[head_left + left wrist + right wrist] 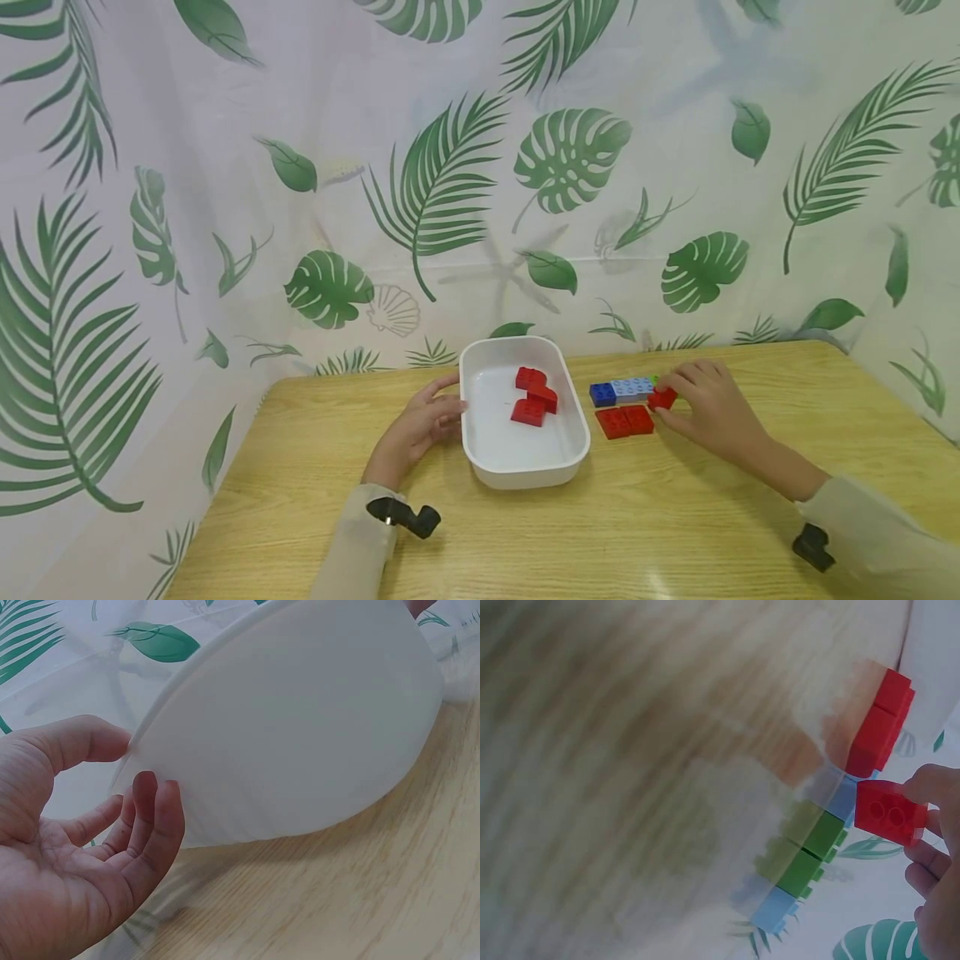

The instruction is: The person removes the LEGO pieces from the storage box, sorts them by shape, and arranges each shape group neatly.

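While One Hand Attends the Tray, the Other Pinches a Red Brick

From where I stand, the right hand (708, 410) is out at the right end of the row, its thumb and fingers closed narrowly on a red brick (662, 398). That brick sits just beside the red pair (625, 421) on the table (315, 475); I cannot tell whether it touches them or the tabletop. Next to the pair runs the row: a dark blue brick (602, 394), a light blue brick (632, 389) and green bricks (825, 834).

Over at the white tray (525, 477), the left hand (420, 427) touches the left rim, fingers bent near the outer wall. Whether it truly grips or only rests there, I cannot tell. More red bricks (528, 412) lie loose inside.

To handle this well, I'd keep the pinch on the brick's ends, leaving its studs and underside free, and move it straight up or down rather than sliding it, since neighbours so near could easily be knocked askew. Spare fingers should stay lifted off the row. A light touch on the rim seems enough; pressing hard might tip the tray.
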Tool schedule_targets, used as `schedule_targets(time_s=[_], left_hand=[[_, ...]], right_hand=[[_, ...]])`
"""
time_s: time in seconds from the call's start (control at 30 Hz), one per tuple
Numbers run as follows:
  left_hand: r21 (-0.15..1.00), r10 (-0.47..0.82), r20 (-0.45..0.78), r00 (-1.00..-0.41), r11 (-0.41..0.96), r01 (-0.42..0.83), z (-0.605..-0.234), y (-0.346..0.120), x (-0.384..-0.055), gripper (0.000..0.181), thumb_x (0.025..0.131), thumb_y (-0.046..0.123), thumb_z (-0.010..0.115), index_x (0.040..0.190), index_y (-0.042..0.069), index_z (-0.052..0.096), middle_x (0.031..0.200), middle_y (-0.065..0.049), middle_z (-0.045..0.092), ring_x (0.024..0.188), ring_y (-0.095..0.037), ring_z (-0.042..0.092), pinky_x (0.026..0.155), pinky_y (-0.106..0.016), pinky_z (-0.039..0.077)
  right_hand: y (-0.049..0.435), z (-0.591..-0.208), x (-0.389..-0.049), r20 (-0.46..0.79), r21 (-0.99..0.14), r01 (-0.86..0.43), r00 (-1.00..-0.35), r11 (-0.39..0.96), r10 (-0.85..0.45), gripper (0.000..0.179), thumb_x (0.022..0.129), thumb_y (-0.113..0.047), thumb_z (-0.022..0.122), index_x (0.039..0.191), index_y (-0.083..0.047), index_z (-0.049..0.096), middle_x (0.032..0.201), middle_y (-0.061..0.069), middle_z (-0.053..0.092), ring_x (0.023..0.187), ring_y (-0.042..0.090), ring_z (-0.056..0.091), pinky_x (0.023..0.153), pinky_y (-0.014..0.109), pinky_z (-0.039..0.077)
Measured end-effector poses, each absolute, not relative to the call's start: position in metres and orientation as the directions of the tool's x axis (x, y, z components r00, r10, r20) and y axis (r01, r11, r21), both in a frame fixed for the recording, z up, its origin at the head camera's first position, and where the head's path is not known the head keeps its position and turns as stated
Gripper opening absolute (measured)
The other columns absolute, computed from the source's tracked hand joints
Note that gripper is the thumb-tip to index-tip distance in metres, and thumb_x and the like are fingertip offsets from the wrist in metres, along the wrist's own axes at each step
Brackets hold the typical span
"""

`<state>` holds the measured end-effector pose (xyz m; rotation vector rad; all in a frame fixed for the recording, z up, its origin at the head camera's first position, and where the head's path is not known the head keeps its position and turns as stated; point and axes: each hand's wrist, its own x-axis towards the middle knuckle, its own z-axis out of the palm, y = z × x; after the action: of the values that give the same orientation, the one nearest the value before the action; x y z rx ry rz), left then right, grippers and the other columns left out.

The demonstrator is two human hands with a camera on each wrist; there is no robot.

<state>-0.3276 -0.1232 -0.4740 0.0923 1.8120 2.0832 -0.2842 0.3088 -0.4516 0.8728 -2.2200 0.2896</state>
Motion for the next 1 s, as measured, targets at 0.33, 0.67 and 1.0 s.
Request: schedule_targets(time_s=[0.33, 0.67, 1.0], left_hand=[[0.965, 0.319, -0.191, -0.928, -0.114, -0.238, -0.474, -0.123, -0.327, 0.064, 0.094, 0.005, 0.064, 0.153, 0.013, 0.041, 0.129, -0.019, 0.065, 0.094, -0.016, 0.069, 0.079, -0.031, 0.059], [0.966, 0.311, -0.199, -0.929, -0.095, -0.239, -0.471, -0.123, -0.325, 0.064, 0.094, 0.007, 0.064, 0.153, 0.015, 0.042, 0.135, -0.022, 0.062, 0.098, -0.017, 0.069, 0.084, -0.033, 0.059], [0.968, 0.322, -0.19, -0.928, -0.095, -0.231, -0.472, -0.123, -0.325, 0.065, 0.094, 0.008, 0.065, 0.153, 0.015, 0.042, 0.137, -0.023, 0.06, 0.1, -0.017, 0.068, 0.084, -0.032, 0.059]], right_hand=[[0.311, -0.46, -0.279, 0.68, 0.03, -0.61, -0.568, 0.792, -0.463, 0.073, 0.098, -0.069, 0.029, 0.089, -0.009, 0.069, 0.089, 0.008, 0.067, 0.085, 0.03, 0.054, 0.08, 0.05, 0.039], [0.315, -0.459, -0.272, 0.606, 0.051, -0.552, -0.645, 0.833, -0.465, 0.031, 0.081, -0.037, 0.084, 0.097, -0.012, 0.076, 0.085, 0.003, 0.062, 0.084, 0.028, 0.055, 0.08, 0.054, 0.042], [0.312, -0.454, -0.264, 0.513, 0.05, -0.48, -0.74, 0.876, -0.435, 0.039, 0.07, -0.028, 0.091, 0.102, -0.01, 0.076, 0.088, 0.006, 0.069, 0.086, 0.03, 0.061, 0.085, 0.058, 0.042]])
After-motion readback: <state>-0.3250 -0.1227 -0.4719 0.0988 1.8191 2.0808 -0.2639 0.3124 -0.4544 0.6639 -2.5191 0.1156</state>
